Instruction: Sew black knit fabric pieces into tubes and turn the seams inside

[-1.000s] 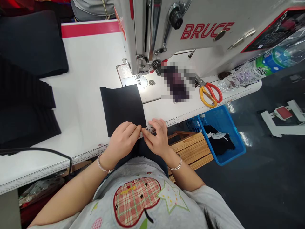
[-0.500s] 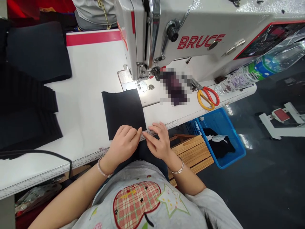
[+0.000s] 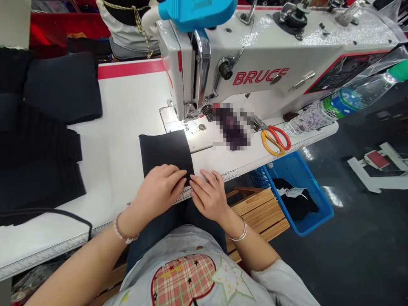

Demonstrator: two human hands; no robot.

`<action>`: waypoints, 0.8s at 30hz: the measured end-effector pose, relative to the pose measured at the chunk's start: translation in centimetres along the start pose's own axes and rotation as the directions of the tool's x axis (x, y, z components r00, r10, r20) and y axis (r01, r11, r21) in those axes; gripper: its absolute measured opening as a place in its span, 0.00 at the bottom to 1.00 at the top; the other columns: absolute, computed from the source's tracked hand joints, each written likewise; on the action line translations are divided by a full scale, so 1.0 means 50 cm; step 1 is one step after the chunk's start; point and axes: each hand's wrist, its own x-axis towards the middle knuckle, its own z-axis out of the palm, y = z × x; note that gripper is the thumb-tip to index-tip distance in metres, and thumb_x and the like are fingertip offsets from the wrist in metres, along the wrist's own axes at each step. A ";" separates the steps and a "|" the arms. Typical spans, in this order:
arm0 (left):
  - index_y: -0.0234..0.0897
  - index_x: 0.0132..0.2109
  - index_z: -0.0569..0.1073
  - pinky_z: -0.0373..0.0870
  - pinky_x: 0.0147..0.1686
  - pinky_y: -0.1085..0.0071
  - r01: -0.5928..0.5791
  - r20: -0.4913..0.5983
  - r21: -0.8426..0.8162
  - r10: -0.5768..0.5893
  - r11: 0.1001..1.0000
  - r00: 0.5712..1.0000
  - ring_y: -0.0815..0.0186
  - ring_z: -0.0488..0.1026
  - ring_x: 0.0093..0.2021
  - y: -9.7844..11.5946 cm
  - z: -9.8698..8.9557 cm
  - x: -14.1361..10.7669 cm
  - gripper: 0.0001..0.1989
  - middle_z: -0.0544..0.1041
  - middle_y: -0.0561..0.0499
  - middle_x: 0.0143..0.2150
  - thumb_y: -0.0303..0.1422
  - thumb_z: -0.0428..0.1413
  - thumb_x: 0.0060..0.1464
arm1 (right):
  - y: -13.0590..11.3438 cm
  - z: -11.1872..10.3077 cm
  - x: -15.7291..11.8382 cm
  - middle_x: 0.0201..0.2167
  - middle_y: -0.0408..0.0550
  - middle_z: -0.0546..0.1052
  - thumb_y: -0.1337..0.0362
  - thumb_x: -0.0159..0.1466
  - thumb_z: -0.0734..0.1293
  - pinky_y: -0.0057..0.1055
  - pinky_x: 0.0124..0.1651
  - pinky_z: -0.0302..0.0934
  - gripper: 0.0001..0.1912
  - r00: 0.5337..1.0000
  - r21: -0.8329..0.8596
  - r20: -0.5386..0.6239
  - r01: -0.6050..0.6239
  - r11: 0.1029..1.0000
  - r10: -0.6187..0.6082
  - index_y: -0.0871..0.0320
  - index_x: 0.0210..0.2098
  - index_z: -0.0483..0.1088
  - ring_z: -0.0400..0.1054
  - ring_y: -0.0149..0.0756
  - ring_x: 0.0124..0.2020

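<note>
Here, left hand (image 3: 159,187) and right hand (image 3: 208,194) touch one cloth (image 3: 165,148); I can't tell either grip's closure.

A clear plastic bottle (image 3: 331,107) with a green cap is placed near the right end of the white tabletop (image 3: 124,106). Beside it, scissors (image 3: 273,137) with red and yellow handles are laid. Below, a blue basket (image 3: 314,225) is set next to a slatted wooden bench (image 3: 255,210); black cloth (image 3: 301,207) and a white tag (image 3: 295,193) are held in it. Across the tabletop, white fabric (image 3: 127,32) is crossed by a yellow tape measure (image 3: 139,21).
</note>
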 end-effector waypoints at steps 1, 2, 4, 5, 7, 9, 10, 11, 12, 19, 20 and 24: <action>0.33 0.46 0.75 0.69 0.37 0.61 0.026 -0.015 0.020 -0.025 0.999 1.000 0.60 0.71 0.37 -0.013 -0.004 0.014 0.11 0.76 0.45 0.39 0.31 0.50 0.62 | 0.000 0.000 0.000 0.51 0.49 0.78 0.66 0.66 0.63 0.48 0.63 0.51 0.13 1.000 -0.002 0.001 0.007 1.000 -0.007 0.56 0.49 0.73 0.64 0.45 0.59; 0.34 0.45 0.75 0.70 0.39 0.60 0.055 -0.031 0.031 -0.054 0.998 0.998 0.59 0.71 0.38 -0.027 -0.008 0.029 0.11 0.77 0.44 0.41 0.32 0.50 0.62 | 0.001 0.001 0.000 0.51 0.49 0.78 0.66 0.66 0.64 0.48 0.63 0.51 0.13 1.000 -0.005 0.000 0.015 1.000 -0.015 0.56 0.49 0.73 0.64 0.45 0.59; 0.35 0.44 0.76 0.70 0.43 0.57 0.123 -0.069 0.034 -0.120 0.992 0.990 0.57 0.72 0.43 -0.057 -0.012 0.063 0.12 0.76 0.44 0.43 0.34 0.51 0.61 | 0.003 0.003 0.001 0.51 0.49 0.78 0.66 0.65 0.64 0.48 0.63 0.52 0.13 1.000 -0.012 -0.009 0.026 1.000 -0.026 0.57 0.49 0.73 0.64 0.44 0.59; 0.36 0.45 0.76 0.70 0.45 0.56 0.157 -0.078 0.031 -0.154 0.987 0.985 0.55 0.72 0.46 -0.072 -0.013 0.080 0.12 0.76 0.44 0.45 0.35 0.51 0.60 | 0.005 0.004 0.001 0.51 0.49 0.78 0.67 0.65 0.64 0.47 0.62 0.53 0.13 0.999 -0.016 -0.016 0.032 0.999 -0.032 0.57 0.48 0.74 0.64 0.44 0.59; 0.37 0.45 0.76 0.69 0.48 0.53 0.222 -0.075 0.034 -0.219 0.975 0.973 0.53 0.72 0.48 -0.099 -0.015 0.112 0.13 0.76 0.43 0.46 0.37 0.53 0.58 | 0.008 0.005 0.004 0.50 0.47 0.78 0.67 0.65 0.65 0.46 0.61 0.55 0.12 0.998 -0.026 -0.034 0.050 0.998 -0.051 0.57 0.47 0.74 0.66 0.44 0.57; 0.38 0.45 0.76 0.70 0.47 0.54 0.288 -0.019 -0.018 -0.288 0.958 0.957 0.53 0.72 0.47 -0.118 -0.016 0.141 0.13 0.77 0.45 0.45 0.38 0.54 0.56 | 0.013 0.005 0.009 0.49 0.46 0.79 0.68 0.64 0.65 0.45 0.58 0.58 0.10 0.996 -0.038 -0.047 0.071 0.997 -0.073 0.56 0.45 0.74 0.68 0.43 0.54; 0.38 0.45 0.76 0.70 0.46 0.55 0.318 0.005 -0.047 -0.318 0.947 0.948 0.54 0.73 0.46 -0.125 -0.016 0.152 0.13 0.77 0.45 0.44 0.37 0.55 0.54 | 0.015 0.004 0.012 0.49 0.45 0.79 0.69 0.64 0.66 0.44 0.57 0.59 0.10 0.995 -0.045 -0.049 0.084 0.995 -0.086 0.56 0.44 0.75 0.68 0.43 0.53; 0.38 0.45 0.76 0.70 0.45 0.57 0.348 0.029 -0.072 -0.347 0.935 0.938 0.55 0.73 0.45 -0.130 -0.017 0.162 0.13 0.77 0.46 0.43 0.37 0.56 0.53 | 0.017 0.002 0.015 0.48 0.44 0.80 0.70 0.64 0.65 0.43 0.56 0.60 0.09 0.994 -0.052 -0.049 0.095 0.994 -0.097 0.55 0.43 0.75 0.68 0.42 0.53; 0.38 0.45 0.76 0.71 0.44 0.58 0.375 0.047 -0.088 -0.372 0.923 0.927 0.55 0.73 0.43 -0.133 -0.018 0.170 0.13 0.77 0.46 0.41 0.36 0.56 0.52 | 0.019 0.000 0.019 0.47 0.43 0.80 0.71 0.64 0.65 0.43 0.55 0.61 0.09 0.993 -0.061 -0.047 0.105 0.993 -0.108 0.55 0.42 0.75 0.69 0.42 0.52; 0.38 0.42 0.73 0.68 0.40 0.62 0.481 0.112 -0.111 -0.470 0.870 0.876 0.58 0.72 0.39 -0.141 -0.016 0.187 0.12 0.74 0.49 0.36 0.35 0.58 0.49 | 0.025 -0.020 0.048 0.43 0.49 0.81 0.72 0.66 0.63 0.42 0.53 0.67 0.10 0.964 -0.116 0.004 0.263 0.958 -0.264 0.59 0.39 0.76 0.71 0.43 0.49; 0.38 0.42 0.73 0.68 0.39 0.63 0.485 0.113 -0.123 -0.473 0.866 0.874 0.59 0.72 0.39 -0.142 -0.016 0.186 0.13 0.73 0.50 0.36 0.35 0.58 0.48 | 0.026 -0.021 0.052 0.42 0.51 0.81 0.72 0.66 0.63 0.42 0.53 0.67 0.09 0.956 -0.115 0.011 0.294 0.949 -0.294 0.61 0.39 0.76 0.72 0.43 0.49; 0.39 0.41 0.71 0.66 0.38 0.66 0.457 0.105 -0.156 -0.445 0.876 0.889 0.62 0.70 0.37 -0.147 -0.021 0.183 0.12 0.71 0.52 0.34 0.35 0.58 0.47 | 0.031 -0.022 0.065 0.38 0.55 0.81 0.74 0.65 0.63 0.41 0.55 0.69 0.08 0.918 -0.114 0.021 0.396 0.911 -0.397 0.67 0.39 0.75 0.74 0.42 0.46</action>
